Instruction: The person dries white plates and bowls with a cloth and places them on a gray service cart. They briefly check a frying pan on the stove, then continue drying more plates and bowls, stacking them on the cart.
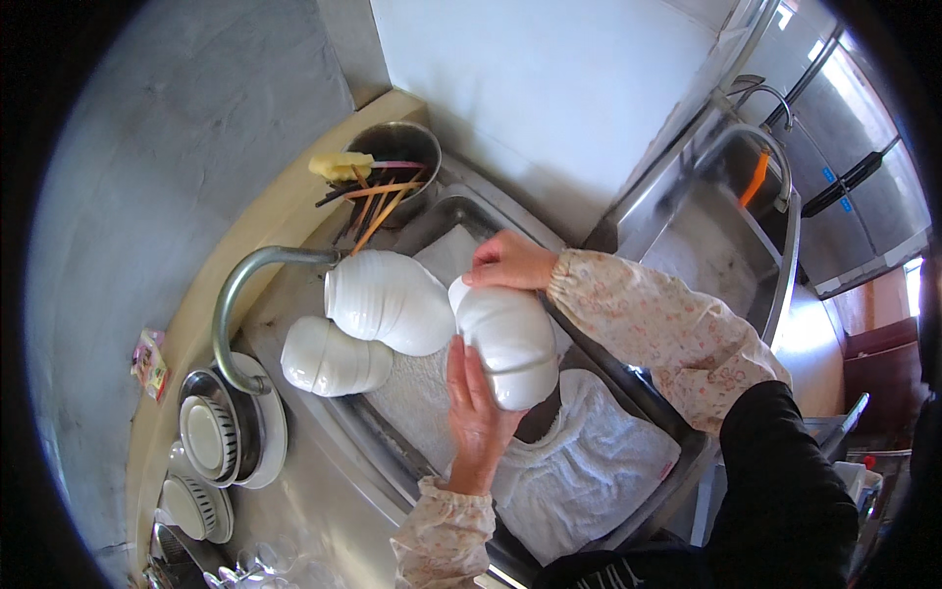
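Observation:
A short stack of white bowls lies on its side between my hands, over a metal sink lined with white towels. My left hand presses against its lower left side, fingers extended. At the stack's upper end, my right hand has its fingers bent around the rim of a white bowl. Directly to the left lies a longer stack of white bowls on its side. A smaller stack of white bowls rests below that one. A crumpled white towel hangs over the sink's near part.
A curved metal faucet arches at the left. Behind it, a metal pot holds chopsticks and a yellow sponge. Plates and bowls stand at the lower left, near stemmed glasses. Another sink is at the right.

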`<state>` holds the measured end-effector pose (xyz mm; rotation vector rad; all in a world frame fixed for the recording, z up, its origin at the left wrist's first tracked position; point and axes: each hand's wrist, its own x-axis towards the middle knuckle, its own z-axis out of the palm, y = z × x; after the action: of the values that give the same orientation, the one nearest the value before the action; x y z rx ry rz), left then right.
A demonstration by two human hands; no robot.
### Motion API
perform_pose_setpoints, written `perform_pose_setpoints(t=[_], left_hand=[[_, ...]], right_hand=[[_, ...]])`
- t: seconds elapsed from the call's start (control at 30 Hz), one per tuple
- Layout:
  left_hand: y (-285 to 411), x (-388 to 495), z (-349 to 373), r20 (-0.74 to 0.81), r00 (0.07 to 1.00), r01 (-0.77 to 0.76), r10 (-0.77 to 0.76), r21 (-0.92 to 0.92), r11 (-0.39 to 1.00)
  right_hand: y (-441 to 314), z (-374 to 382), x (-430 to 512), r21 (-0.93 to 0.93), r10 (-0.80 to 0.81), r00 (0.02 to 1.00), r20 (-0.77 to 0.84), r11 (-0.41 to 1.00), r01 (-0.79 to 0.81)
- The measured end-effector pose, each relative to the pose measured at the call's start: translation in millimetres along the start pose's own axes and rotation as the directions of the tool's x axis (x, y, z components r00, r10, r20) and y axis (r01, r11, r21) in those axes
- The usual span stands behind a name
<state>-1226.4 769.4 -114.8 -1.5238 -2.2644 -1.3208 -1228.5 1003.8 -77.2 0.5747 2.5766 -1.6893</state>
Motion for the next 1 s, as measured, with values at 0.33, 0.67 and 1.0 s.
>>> perform_pose_setpoints(t=[0.33,0.67,1.0], left_hand=[[28,-50,-20,0.292,0.872,0.489,-0.393,-0.563,0.666],[45,-81,-56,0.410,0.665,0.564,-0.624,-0.823,0.060],[55,-71,-99,0.499,0.639,0.768,-0.586,-0.366,0.525]], right_hand=[[-19,38,-100,0.020,-0.131,0.972,-0.194,0.990,0.138],[-52,96,-188,-0.474,-0.787,0.616,0.024,0.534,0.700],[-68,112,-227,-0.418,-0.800,0.594,0.089,0.511,0.751]])
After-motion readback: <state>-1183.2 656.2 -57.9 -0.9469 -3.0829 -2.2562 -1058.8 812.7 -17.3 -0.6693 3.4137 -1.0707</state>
